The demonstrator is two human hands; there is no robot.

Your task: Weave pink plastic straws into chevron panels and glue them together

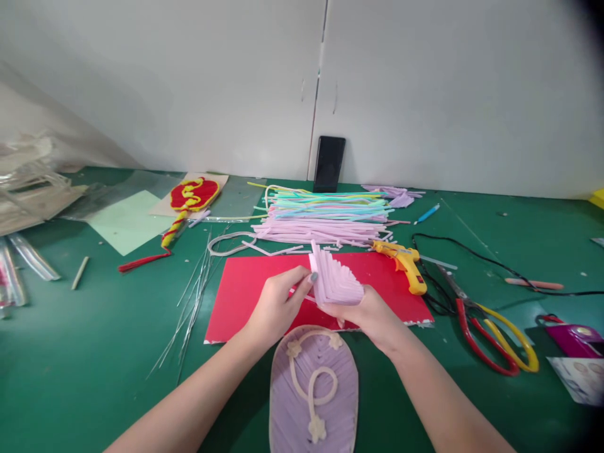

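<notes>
One lilac ribbed piece (336, 283) held above the red board (250, 292) | right hand (370, 314) grasps its lower end, seemingly as support | left hand (283, 301) pinches its left edge, perhaps for alignment | glue gun (406, 259) close by, likely for reach

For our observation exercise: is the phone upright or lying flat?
Upright: the phone stands on end, its tall dark screen before the pale panels.

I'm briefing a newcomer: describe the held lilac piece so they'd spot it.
On the green table, find the red sheet. Over it, the right hand grips the lilac chevron piece. Unlike the cream-flowered lilac oval nearby, it shows nested V-shaped strips.
</notes>
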